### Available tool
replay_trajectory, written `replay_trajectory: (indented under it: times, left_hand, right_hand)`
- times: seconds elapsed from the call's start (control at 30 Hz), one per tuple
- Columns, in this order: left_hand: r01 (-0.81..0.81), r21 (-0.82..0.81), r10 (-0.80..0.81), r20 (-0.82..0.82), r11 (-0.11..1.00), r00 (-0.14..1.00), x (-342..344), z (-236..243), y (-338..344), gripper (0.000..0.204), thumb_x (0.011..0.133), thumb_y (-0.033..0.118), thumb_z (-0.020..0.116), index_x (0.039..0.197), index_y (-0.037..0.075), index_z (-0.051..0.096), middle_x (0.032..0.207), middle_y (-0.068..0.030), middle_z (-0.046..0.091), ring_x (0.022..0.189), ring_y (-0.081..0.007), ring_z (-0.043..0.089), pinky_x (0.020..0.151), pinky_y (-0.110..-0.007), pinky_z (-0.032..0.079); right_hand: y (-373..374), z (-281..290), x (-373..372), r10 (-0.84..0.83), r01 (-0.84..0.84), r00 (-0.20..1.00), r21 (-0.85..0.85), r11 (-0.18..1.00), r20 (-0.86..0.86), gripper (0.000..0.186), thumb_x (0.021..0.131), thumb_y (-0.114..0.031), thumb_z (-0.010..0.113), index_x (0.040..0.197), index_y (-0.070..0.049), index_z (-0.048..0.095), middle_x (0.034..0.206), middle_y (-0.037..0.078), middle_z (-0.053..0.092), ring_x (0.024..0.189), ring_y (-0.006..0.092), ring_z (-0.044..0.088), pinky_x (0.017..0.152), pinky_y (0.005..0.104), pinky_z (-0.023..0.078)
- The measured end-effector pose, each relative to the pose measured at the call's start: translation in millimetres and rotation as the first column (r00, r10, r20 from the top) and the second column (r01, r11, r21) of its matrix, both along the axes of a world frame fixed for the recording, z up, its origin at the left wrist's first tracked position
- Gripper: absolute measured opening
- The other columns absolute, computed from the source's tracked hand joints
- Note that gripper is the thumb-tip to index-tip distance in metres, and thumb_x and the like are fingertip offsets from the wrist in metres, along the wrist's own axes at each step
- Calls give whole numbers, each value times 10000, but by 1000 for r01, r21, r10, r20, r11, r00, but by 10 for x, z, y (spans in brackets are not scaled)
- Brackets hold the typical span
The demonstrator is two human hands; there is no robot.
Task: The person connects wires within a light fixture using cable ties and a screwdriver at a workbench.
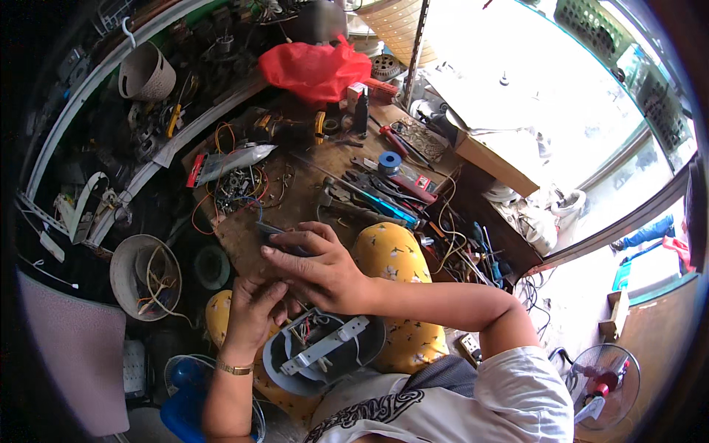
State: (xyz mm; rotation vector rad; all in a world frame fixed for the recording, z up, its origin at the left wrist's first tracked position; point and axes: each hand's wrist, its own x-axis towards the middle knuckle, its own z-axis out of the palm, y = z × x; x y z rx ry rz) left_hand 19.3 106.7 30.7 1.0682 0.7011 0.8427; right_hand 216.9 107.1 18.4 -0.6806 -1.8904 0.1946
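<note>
My right hand (314, 264) reaches across to the near edge of the wooden workbench (310, 184) and lies over a small dark part (272, 230), fingers spread; whether it grips the part cannot be told. My left hand (255, 306) is curled just below it, its fingertips pinching something small and hidden, right beside a round grey device housing (325, 351). The housing rests on my lap, its open side up, showing a white bracket and coloured wires inside. A gold bracelet sits on my left wrist. My knees wear yellow flowered cloth.
The bench holds pliers, screwdrivers, a blue solder spool (389, 162), loose wires, a foil bag (233, 162) and a red plastic bag (314, 68). A grey bucket (144, 277) with wires stands left. A cardboard box (498, 159) sits right, a small fan (602, 384) lower right.
</note>
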Motion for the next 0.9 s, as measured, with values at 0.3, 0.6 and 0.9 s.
replay_trajectory:
  times: [0.3,0.6,0.9]
  left_hand:
    - [-230,38,233,-142,973,962,-273,-1,-258,141,973,147,642,1050,30,646,844,-89,697,660,-111,639,487,-185,404]
    - [-544,193,577,-260,817,775,-781,-229,-839,160,965,173,622,1037,30,623,809,-69,667,631,-101,593,486,-197,370]
    - [-705,159,713,-310,691,629,-976,-545,-727,136,979,165,594,1073,66,604,785,-54,623,623,-110,556,482,-223,367]
  right_hand:
    - [900,-176,760,-380,354,908,-167,920,-174,655,775,-72,779,1367,-26,504,1282,185,600,1120,328,611,901,418,509]
    - [2983,-814,2209,-737,780,607,-397,483,297,1109,649,-360,898,1504,-10,286,1421,255,491,1329,401,476,1092,493,391]
    - [3033,-928,1742,-767,766,630,-254,590,118,838,679,-175,843,1383,-115,392,1164,277,628,1039,483,617,861,542,512]
